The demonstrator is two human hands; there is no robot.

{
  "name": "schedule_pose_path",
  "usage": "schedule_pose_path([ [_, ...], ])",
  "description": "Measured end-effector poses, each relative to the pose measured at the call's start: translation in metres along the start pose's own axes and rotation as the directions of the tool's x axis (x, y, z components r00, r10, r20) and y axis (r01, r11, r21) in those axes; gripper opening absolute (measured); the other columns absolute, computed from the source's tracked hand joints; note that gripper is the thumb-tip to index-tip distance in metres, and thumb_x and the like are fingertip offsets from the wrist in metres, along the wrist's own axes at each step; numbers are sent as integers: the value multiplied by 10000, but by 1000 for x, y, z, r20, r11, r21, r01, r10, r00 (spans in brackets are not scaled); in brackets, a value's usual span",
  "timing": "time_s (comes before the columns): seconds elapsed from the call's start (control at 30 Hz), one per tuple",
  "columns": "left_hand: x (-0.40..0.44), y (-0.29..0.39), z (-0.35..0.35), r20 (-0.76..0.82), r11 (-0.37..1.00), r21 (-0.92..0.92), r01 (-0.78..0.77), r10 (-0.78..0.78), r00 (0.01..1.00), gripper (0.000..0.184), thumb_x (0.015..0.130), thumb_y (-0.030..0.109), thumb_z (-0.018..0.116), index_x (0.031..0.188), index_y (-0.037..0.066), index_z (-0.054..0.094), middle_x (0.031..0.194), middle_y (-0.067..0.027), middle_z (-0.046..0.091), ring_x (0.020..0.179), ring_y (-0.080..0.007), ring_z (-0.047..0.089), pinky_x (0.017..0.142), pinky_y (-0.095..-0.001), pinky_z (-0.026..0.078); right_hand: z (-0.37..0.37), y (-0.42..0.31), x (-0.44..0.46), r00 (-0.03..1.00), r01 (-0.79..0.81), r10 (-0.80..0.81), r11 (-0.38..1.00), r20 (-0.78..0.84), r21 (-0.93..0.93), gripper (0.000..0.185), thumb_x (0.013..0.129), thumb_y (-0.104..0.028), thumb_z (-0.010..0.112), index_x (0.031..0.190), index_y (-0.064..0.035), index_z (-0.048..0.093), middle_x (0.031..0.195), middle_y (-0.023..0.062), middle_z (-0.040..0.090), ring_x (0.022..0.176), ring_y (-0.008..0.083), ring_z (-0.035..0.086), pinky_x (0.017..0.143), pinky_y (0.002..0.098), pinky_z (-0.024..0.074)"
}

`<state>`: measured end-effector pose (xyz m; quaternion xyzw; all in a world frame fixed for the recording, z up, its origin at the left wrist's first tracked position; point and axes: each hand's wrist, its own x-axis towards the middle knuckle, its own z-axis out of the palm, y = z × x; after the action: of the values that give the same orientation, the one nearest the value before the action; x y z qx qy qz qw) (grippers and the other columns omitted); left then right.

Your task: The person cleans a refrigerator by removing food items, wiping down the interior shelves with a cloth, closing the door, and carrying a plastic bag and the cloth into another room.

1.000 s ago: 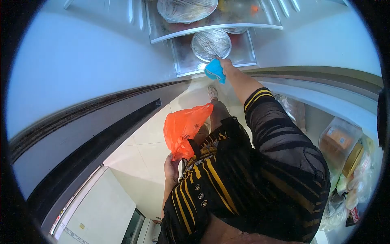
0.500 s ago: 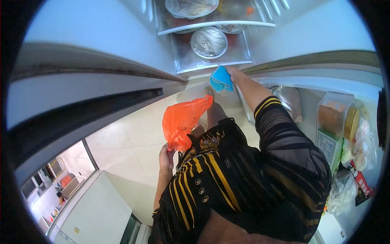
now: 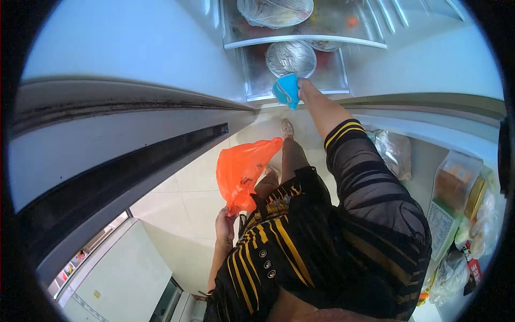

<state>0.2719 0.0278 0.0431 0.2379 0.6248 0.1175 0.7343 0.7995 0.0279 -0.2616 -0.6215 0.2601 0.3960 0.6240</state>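
My right hand [image 3: 304, 88] grips a folded blue cloth [image 3: 286, 90] with a pale edge, held at the front of the lower fridge shelf [image 3: 252, 80]. Just behind the cloth stands a round bowl [image 3: 291, 56] covered in cling film; whether the cloth touches it I cannot tell. Low at my left side, my left hand [image 3: 224, 224] is closed on the gathered end of an orange plastic bag [image 3: 240, 170]. The bag hangs loose and spreads out in front of my legs.
Another film-wrapped bowl [image 3: 276, 12] sits on the upper glass shelf [image 3: 306, 37]. The open fridge door on the right holds a clear box with brown contents [image 3: 456, 177], a green-and-white carton [image 3: 442, 225] and plastic bags [image 3: 449, 278]. A second door [image 3: 123, 139] stands on the left.
My right hand has moved the blue cloth inward, up to the lower shelf and the covered bowl. The left hand still holds the orange bag. The view has shifted slightly.
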Motion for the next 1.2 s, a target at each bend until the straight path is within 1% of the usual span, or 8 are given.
schedule_pose_path([
  [0.33, 14, 7, 10, 40, 999, -47, -19, 21, 999, 196, 807, 235, 523, 855, 45, 529, 844, -50, 553, 812, -187, 539, 720, -325, 436, -20, -49, -132, 986, -102, 138, 943, 91, -317, 263, 869, -262, 432, 907, -42, 571, 820, 107, 607, 715, 212, 586, 674, 382, 487],
  [0.47, 21, 8, 19, 85, 999, -49, 12, -8, 996, 181, 805, 227, 531, 850, 52, 526, 837, -50, 551, 809, -193, 541, 715, -319, 436, -41, -110, -192, 982, 82, -96, 992, 165, 91, 289, 874, -294, 439, 938, -39, 560, 899, 104, 590, 769, 202, 567, 718, 359, 470],
  [0.6, 29, 16, 29, 131, 999, -48, 2, 4, 991, 171, 806, 223, 532, 859, 60, 526, 858, -51, 554, 833, -194, 538, 718, -316, 436, -37, -218, -255, 764, 628, -634, 686, -119, 367, 298, 878, -287, 454, 977, -22, 548, 961, 89, 567, 853, 198, 537, 784, 317, 430],
  [0.67, 28, 24, 40, 164, 999, -45, -18, 25, 986, 178, 808, 224, 525, 874, 59, 529, 882, -50, 557, 846, -190, 535, 726, -312, 434, -25, -255, -255, 335, 925, -920, 362, -201, -113, 306, 879, -274, 452, 1032, -20, 527, 990, 95, 565, 915, 210, 526, 819, 323, 403],
  [0.8, 32, 38, 58, 187, 995, -35, -93, 97, 978, 220, 813, 244, 515, 909, 47, 532, 931, -69, 560, 854, -183, 534, 731, -303, 435, 13, -258, -241, 2, 689, -958, -206, 286, -695, 261, 815, -187, 502, 1044, -76, 558, 1037, 118, 567, 1007, 275, 504, 858, 367, 380],
  [0.9, 40, 34, 62, 177, 997, -56, -52, 61, 982, 221, 844, 240, 478, 910, 33, 519, 859, -75, 576, 805, -177, 553, 710, -281, 463, -1, -264, -249, -19, 608, -856, -420, 516, -674, 318, 758, -124, 555, 1075, -102, 556, 1048, 116, 568, 1002, 289, 503, 872, 390, 366],
  [1.13, 23, 50, 95, 294, 997, -65, -45, 62, 954, 181, 815, 227, 529, 870, 54, 532, 852, -58, 567, 808, -171, 552, 728, -309, 455, -55, -296, -258, 287, 437, -948, 0, 140, -899, 264, 764, -83, 537, 1022, -97, 589, 1008, 114, 588, 903, 279, 561, 795, 376, 425],
  [1.2, 35, 40, 84, 338, 996, -68, -56, 76, 938, 171, 815, 224, 526, 859, 59, 529, 836, -59, 566, 802, -180, 554, 730, -311, 455, -53, -282, -264, 442, 715, -897, 352, 2, -604, 246, 780, -58, 517, 1013, -81, 595, 965, 94, 605, 844, 229, 586, 769, 335, 444],
])
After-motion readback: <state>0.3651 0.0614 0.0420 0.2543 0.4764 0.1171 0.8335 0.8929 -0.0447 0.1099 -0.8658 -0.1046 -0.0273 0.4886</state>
